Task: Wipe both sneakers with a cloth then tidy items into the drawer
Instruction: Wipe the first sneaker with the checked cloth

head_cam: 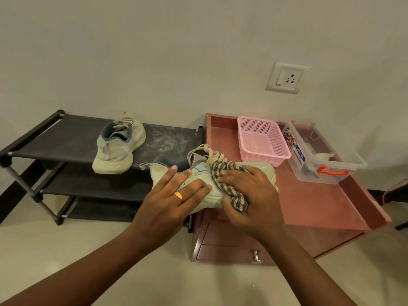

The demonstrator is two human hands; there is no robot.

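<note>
One pale sneaker (118, 146) stands on the top shelf of the black shoe rack (66, 138), heel toward me. The other pale sneaker (198, 173) lies at the left edge of the red cabinet top (309, 195). My left hand (174, 193) lies on its side with straight fingers, a gold ring on one finger. My right hand (249, 191) grips a checked blue and beige cloth (223, 175) bunched against the shoe's upper near the laces. The drawer (223, 246) under the cabinet top shows a metal knob (256, 257).
A pink mesh basket (262, 140) and a clear plastic box (320, 157) with orange latches sit at the back of the cabinet top. A wall socket (286, 77) is above. The rack's top shelf carries dusty smears to the right of the sneaker.
</note>
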